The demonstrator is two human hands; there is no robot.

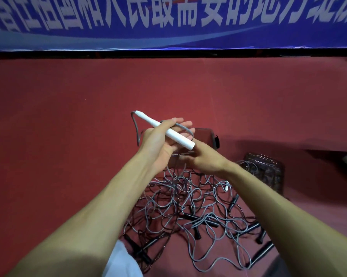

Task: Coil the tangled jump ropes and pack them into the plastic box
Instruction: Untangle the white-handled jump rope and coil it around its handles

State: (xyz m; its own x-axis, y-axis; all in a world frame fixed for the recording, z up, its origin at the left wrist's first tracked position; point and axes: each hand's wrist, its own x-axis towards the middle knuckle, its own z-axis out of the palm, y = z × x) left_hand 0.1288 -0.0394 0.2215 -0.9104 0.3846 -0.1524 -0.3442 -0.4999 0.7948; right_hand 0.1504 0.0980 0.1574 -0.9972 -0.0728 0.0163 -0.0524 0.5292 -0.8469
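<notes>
My left hand (160, 140) is raised over the red floor and holds a white jump rope handle (166, 129) across its palm, thumb over it, fingers stretched out. A grey cord (135, 128) loops from the handle's far tip down past my wrist. My right hand (204, 159) sits just below the handle's near end, its fingers pinching grey cord close to my left palm. Beneath both arms lies a tangled heap of grey jump ropes (188, 212) with several black handles (196, 226). The clear plastic box (205, 134) stands behind my hands, mostly hidden.
A second clear container (264, 172) holding some cord stands at the right of the heap. A blue banner (168, 23) with white characters runs along the far edge of the red floor (68, 116). White cloth (120, 260) shows at the bottom.
</notes>
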